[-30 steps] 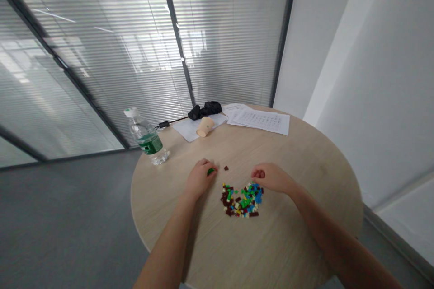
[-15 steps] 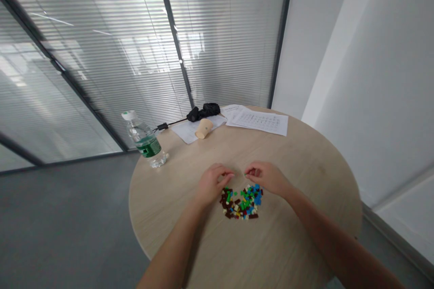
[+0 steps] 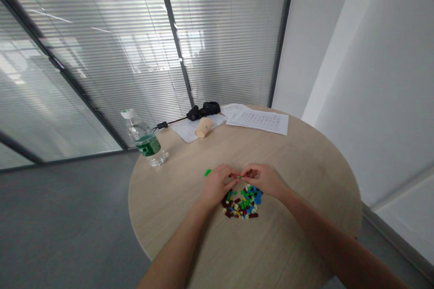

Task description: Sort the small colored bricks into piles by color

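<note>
My left hand is closed in a pinch just beyond a loose pile of small toy building bricks. What its fingertips hold, if anything, is too small to make out. Opposite it, my right hand pinches a tiny green building brick. The fingertips of both hands meet, or nearly meet, at this piece. The pile mixes brown, green, blue, white, yellow and red bricks, and its left edge is partly hidden by my left hand. Another green piece lies on the table just beyond my left hand.
The round wooden table carries a water bottle with a green label at the left. Farther back lie a tipped paper cup, printed sheets and a black bundle with a cable. Glass panels with blinds stand behind.
My hands have come together, closing the gap between their fingertips above the far side of the pile. The green piece beyond my left hand has come into sight.
</note>
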Motion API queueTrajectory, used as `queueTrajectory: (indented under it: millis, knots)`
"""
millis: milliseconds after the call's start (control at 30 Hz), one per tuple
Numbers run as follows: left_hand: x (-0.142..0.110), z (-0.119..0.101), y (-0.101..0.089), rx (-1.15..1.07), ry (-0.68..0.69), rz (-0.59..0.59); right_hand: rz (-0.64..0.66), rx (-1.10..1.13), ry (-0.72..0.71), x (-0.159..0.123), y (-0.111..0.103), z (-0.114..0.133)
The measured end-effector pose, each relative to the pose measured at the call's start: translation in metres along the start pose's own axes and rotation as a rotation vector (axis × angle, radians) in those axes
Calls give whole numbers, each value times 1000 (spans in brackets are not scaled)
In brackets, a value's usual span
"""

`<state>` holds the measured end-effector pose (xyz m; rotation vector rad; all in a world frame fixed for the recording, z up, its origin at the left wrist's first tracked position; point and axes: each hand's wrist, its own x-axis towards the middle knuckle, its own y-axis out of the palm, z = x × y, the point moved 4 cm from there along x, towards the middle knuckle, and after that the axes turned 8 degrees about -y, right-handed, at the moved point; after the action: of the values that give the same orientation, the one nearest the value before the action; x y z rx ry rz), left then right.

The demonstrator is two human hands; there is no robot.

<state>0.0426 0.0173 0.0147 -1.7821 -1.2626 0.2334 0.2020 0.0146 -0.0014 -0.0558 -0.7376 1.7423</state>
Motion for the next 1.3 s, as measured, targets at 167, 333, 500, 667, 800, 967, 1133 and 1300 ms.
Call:
queueTrajectory:
  millis: [167, 333, 500, 667, 800, 967, 1133, 1300]
  knots:
    - [-1, -5, -1, -16, 57, -7, -2, 104, 34, 0, 2, -2]
    - [0, 2, -15, 47, 69, -59, -26, 150, 39, 1, -1, 1]
    - [-3, 37, -49, 263, -247, -216, -55, 63, 91, 0, -6, 0]
    - [-9, 59, -57, 374, -539, -140, -16, -176, 34, -1, -10, -3]
    - [-9, 58, -52, 400, -580, -87, 4, -272, 14, -1, -13, -4]
    - [-7, 57, -51, 407, -564, -47, -5, -280, 5, -1, -15, -4]
    - [-8, 61, -51, 379, -584, -59, -4, -304, 22, 0, -16, -5]
    - [-6, 62, -43, 290, -400, -58, 32, -352, 36, 1, -22, -12]
